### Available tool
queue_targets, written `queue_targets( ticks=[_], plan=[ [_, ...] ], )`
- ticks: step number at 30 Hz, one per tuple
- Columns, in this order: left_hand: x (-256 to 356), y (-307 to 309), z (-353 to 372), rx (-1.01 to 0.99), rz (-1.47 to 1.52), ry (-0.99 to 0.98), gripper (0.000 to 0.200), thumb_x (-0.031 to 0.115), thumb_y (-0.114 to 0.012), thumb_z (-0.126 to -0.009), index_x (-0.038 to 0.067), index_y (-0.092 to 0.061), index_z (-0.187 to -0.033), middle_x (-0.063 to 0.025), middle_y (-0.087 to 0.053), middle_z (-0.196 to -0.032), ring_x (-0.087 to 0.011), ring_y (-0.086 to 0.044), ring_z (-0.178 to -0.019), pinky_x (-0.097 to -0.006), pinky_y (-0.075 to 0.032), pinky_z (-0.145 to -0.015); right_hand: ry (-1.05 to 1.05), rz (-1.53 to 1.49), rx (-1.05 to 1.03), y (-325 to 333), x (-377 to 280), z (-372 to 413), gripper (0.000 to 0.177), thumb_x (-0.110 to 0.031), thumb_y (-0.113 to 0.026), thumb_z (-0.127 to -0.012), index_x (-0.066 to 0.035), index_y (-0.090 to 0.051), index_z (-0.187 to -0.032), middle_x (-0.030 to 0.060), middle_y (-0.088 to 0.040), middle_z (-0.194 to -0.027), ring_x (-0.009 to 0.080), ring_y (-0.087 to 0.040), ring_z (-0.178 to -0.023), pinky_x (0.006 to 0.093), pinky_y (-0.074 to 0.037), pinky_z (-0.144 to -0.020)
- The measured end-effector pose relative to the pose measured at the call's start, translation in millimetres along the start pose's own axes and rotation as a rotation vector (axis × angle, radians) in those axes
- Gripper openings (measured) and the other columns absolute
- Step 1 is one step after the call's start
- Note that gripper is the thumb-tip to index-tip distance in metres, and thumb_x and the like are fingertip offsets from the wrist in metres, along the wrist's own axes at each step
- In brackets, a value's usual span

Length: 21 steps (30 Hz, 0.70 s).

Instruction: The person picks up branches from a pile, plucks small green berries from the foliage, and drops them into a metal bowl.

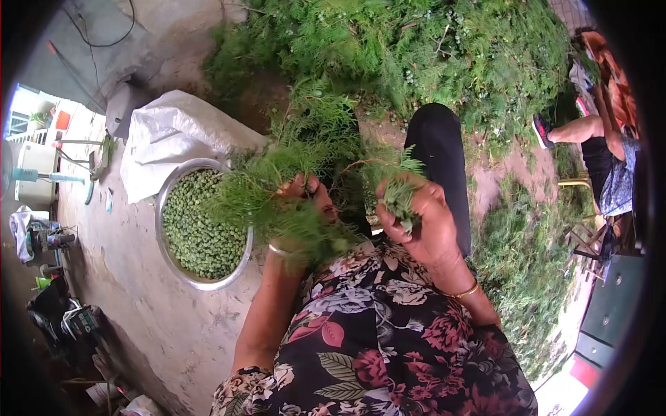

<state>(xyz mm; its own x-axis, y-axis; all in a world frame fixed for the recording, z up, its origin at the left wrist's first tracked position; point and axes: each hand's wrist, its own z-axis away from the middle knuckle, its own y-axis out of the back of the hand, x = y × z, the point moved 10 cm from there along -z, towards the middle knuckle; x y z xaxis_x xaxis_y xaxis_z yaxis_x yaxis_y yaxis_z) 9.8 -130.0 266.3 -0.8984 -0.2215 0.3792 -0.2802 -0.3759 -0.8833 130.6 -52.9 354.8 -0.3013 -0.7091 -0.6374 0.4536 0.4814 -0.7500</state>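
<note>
– Both hands were busy in the head view. Our left hand (305, 195) was closed around a thick bunch of green sprigs (274, 204), fingers wrapped over the stems, just above our lap.
– And our right hand (423, 222)?
– Curled on a small tuft (399, 197) just right of the bunch, thumb and fingers pinching it.
– How far along were we?
– Well along, we judged. The metal bowl (159, 229), on the ground left of our hands, was filled nearly to its rim with small green berries (198, 232).
– What was left?
– Plenty, we thought. A big heap of branches (416, 55) lay at the far side, and a white sack (173, 132) sat just behind the bowl.
</note>
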Motion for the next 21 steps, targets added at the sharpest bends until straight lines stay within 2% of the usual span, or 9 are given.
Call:
queue_targets(
  ticks=[2, 6, 9, 13, 14, 15, 17, 18, 21],
  plan=[
    [11, 45, -8, 0.068, -0.142, -0.193, 0.031, 0.038, -0.051, -0.093, 0.007, -0.050, -0.090, -0.0014, -0.046, -0.061, -0.0108, -0.041, -0.049, -0.0265, -0.033, -0.047, -0.052, 0.087, 0.134, 12, 9, 4, 0.022, -0.004, -0.044, -0.087, 0.008, -0.059, -0.099, 0.0105, -0.059, -0.069, 0.0082, -0.045, -0.047, 0.0189, -0.030, -0.039],
    [4, -39, 17, -0.122, -0.159, -0.013, 0.027, 0.033, -0.065, -0.082, 0.008, -0.054, -0.083, -0.0049, -0.054, -0.071, -0.0164, -0.053, -0.061, -0.0271, -0.042, -0.054, -0.027, 0.295, 0.239, 21, 6, 7, 0.015, -0.006, -0.052, -0.091, 0.001, -0.061, -0.099, 0.0049, -0.061, -0.072, 0.0044, -0.047, -0.051, 0.0179, -0.034, -0.042],
    [21, -46, 28, 0.054, -0.547, -0.158, 0.033, 0.029, -0.067, -0.079, 0.002, -0.056, -0.094, -0.0091, -0.058, -0.078, -0.0183, -0.057, -0.063, -0.0274, -0.046, -0.058, 0.115, 0.621, 0.268, 14, -12, 2, 0.012, -0.004, -0.054, -0.091, 0.003, -0.060, -0.098, 0.0028, -0.060, -0.072, 0.0046, -0.050, -0.054, 0.0179, -0.040, -0.047],
    [4, -17, 23, 0.005, -0.178, -0.194, 0.036, 0.028, -0.067, -0.082, 0.001, -0.057, -0.105, -0.0098, -0.059, -0.086, -0.0190, -0.058, -0.074, -0.0280, -0.048, -0.060, 0.369, 1.060, 0.184, -14, -21, -4, 0.015, -0.003, -0.062, -0.086, 0.001, -0.060, -0.101, 0.0057, -0.062, -0.074, 0.0072, -0.056, -0.061, 0.0234, -0.046, -0.053],
    [0, -10, 12, 0.012, -0.195, 0.045, 0.036, 0.027, -0.068, -0.083, 0.001, -0.059, -0.106, -0.0073, -0.059, -0.089, -0.0167, -0.058, -0.076, -0.0261, -0.047, -0.060, 0.473, 1.115, 0.142, -25, -25, -3, 0.019, -0.001, -0.064, -0.083, 0.000, -0.061, -0.102, 0.0112, -0.064, -0.082, 0.0145, -0.061, -0.064, 0.0273, -0.049, -0.057],
    [-2, -12, 14, 0.010, -0.196, 0.044, 0.036, 0.027, -0.068, -0.083, 0.001, -0.059, -0.106, -0.0073, -0.059, -0.089, -0.0167, -0.058, -0.076, -0.0261, -0.047, -0.060, 0.475, 1.115, 0.142, -25, -23, -6, 0.019, -0.001, -0.064, -0.083, 0.000, -0.061, -0.102, 0.0112, -0.064, -0.082, 0.0145, -0.061, -0.064, 0.0273, -0.049, -0.057],
    [31, -43, 33, 0.150, -1.099, -0.328, 0.034, 0.028, -0.070, -0.083, 0.001, -0.063, -0.103, -0.0028, -0.059, -0.091, -0.0122, -0.055, -0.074, -0.0232, -0.043, -0.059, 0.664, 1.158, 0.005, -46, -24, -3, 0.022, 0.000, -0.064, -0.081, 0.001, -0.061, -0.102, 0.0158, -0.065, -0.091, 0.0230, -0.065, -0.070, 0.0303, -0.051, -0.062],
    [25, -69, 28, 0.085, -0.785, -0.192, 0.032, 0.029, -0.071, -0.082, 0.003, -0.066, -0.099, 0.0025, -0.056, -0.084, -0.0076, -0.049, -0.068, -0.0215, -0.038, -0.057, 0.670, 1.230, 0.017, -48, -22, -4, 0.022, -0.001, -0.064, -0.081, 0.001, -0.062, -0.103, 0.0176, -0.066, -0.094, 0.0272, -0.066, -0.074, 0.0323, -0.052, -0.065],
    [13, -36, 17, 0.115, -0.710, -0.021, 0.033, 0.029, -0.074, -0.079, 0.004, -0.064, -0.098, 0.0048, -0.053, -0.077, -0.0051, -0.046, -0.065, -0.0210, -0.035, -0.056, 0.557, 1.182, 0.063, -38, -15, -7, 0.021, -0.003, -0.064, -0.081, 0.000, -0.063, -0.102, 0.0175, -0.066, -0.093, 0.0278, -0.066, -0.074, 0.0331, -0.052, -0.066]
  ],
)
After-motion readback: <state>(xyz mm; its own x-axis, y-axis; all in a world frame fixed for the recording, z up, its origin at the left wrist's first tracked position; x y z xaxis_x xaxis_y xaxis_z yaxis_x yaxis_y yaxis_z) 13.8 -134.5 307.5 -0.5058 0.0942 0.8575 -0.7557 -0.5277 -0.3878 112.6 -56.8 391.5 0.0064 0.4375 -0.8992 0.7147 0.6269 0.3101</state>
